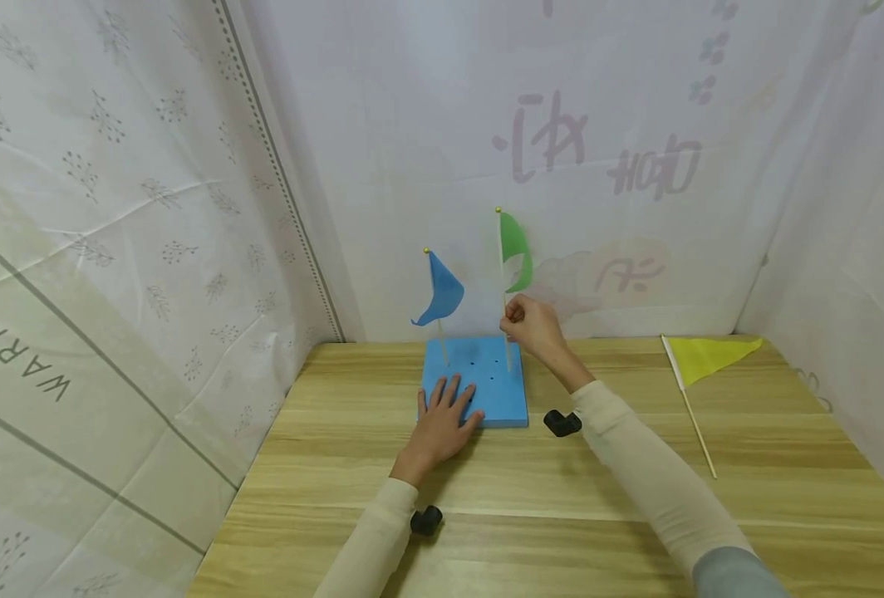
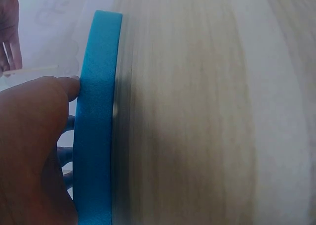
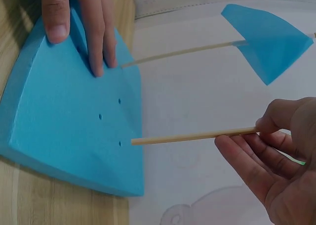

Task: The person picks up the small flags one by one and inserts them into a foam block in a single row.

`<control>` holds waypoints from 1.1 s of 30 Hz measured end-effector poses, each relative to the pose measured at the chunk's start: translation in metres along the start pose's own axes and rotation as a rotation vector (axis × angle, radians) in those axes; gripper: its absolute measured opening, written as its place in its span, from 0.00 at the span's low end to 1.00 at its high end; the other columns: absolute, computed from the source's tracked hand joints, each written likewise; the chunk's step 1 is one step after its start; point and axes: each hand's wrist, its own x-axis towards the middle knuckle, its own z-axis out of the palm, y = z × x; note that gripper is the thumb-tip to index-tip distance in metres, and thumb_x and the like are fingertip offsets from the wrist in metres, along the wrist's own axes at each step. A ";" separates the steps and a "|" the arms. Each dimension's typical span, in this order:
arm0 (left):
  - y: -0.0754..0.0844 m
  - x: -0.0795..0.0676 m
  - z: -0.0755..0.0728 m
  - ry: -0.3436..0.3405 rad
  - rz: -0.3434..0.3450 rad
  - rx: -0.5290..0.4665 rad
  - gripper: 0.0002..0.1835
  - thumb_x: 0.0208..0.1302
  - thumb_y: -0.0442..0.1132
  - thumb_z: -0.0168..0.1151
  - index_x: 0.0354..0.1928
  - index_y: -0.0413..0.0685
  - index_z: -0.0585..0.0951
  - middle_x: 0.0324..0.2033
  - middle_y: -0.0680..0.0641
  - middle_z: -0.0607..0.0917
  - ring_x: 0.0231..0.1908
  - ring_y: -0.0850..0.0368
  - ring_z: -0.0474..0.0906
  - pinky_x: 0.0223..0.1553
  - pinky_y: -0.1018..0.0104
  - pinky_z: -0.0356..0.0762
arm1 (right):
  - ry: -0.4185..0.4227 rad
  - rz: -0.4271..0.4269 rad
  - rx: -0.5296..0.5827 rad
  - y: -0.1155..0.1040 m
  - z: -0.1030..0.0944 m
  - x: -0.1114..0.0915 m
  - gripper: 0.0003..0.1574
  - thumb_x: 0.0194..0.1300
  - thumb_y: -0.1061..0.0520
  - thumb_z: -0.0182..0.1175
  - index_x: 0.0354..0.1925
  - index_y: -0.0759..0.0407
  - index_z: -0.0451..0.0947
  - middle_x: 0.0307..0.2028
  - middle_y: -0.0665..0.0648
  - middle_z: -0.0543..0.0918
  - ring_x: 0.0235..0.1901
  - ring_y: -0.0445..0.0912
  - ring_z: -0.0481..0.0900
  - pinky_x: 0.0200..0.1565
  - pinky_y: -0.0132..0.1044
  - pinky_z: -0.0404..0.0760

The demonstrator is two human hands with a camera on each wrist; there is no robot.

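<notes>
A light-blue foam board [image 1: 508,407] with several small holes lies on the table. My left hand [image 1: 440,428] rests on its front left part, fingers spread and straight, the thumb near the front edge. A blue flag [image 1: 445,291] stands in the board by its stick, leaning slightly. My right hand [image 1: 537,328] pinches the wooden stick of a green flag [image 1: 514,237] between thumb and fingers, below the cloth. In the right wrist view the bare lower end of this stick [image 3: 192,137] points at the board, close to a hole near its back edge.
A yellow flag [image 1: 711,357] on a stick lies flat at the right of the wooden table [image 1: 517,540]. Small black devices [image 1: 562,423] sit by both wrists. Printed curtains [image 1: 412,124] hang close behind the table and at both sides.
</notes>
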 end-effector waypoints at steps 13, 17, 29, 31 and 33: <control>-0.001 0.001 -0.001 -0.017 -0.011 0.004 0.34 0.74 0.63 0.41 0.76 0.60 0.58 0.77 0.45 0.52 0.77 0.40 0.44 0.70 0.29 0.41 | -0.001 -0.048 -0.034 -0.011 0.025 0.006 0.05 0.66 0.57 0.62 0.37 0.57 0.76 0.34 0.57 0.86 0.29 0.46 0.87 0.30 0.35 0.84; 0.000 0.001 -0.002 -0.011 -0.012 0.004 0.34 0.74 0.63 0.41 0.76 0.60 0.59 0.77 0.45 0.53 0.77 0.40 0.44 0.70 0.29 0.41 | -0.003 -0.050 -0.021 -0.013 0.031 0.009 0.04 0.66 0.58 0.62 0.37 0.57 0.76 0.34 0.57 0.86 0.31 0.47 0.87 0.31 0.36 0.85; -0.002 0.001 -0.001 -0.015 -0.004 0.016 0.34 0.74 0.64 0.41 0.76 0.59 0.60 0.77 0.45 0.53 0.77 0.40 0.45 0.70 0.29 0.43 | 0.002 -0.045 -0.054 -0.011 0.050 0.015 0.04 0.69 0.56 0.60 0.37 0.56 0.76 0.33 0.57 0.85 0.30 0.46 0.85 0.30 0.36 0.82; -0.002 0.001 -0.001 -0.018 -0.005 0.019 0.34 0.74 0.64 0.41 0.76 0.60 0.59 0.77 0.45 0.53 0.77 0.40 0.45 0.70 0.28 0.42 | 0.009 -0.049 -0.064 -0.010 0.053 0.016 0.04 0.68 0.57 0.60 0.37 0.56 0.76 0.33 0.57 0.85 0.30 0.47 0.85 0.31 0.37 0.81; -0.002 0.001 0.000 -0.013 -0.002 0.020 0.34 0.74 0.64 0.41 0.76 0.60 0.59 0.77 0.45 0.53 0.77 0.40 0.45 0.70 0.28 0.43 | 0.017 -0.049 -0.069 -0.008 0.056 0.018 0.04 0.68 0.57 0.60 0.36 0.56 0.76 0.33 0.56 0.85 0.30 0.47 0.84 0.30 0.37 0.81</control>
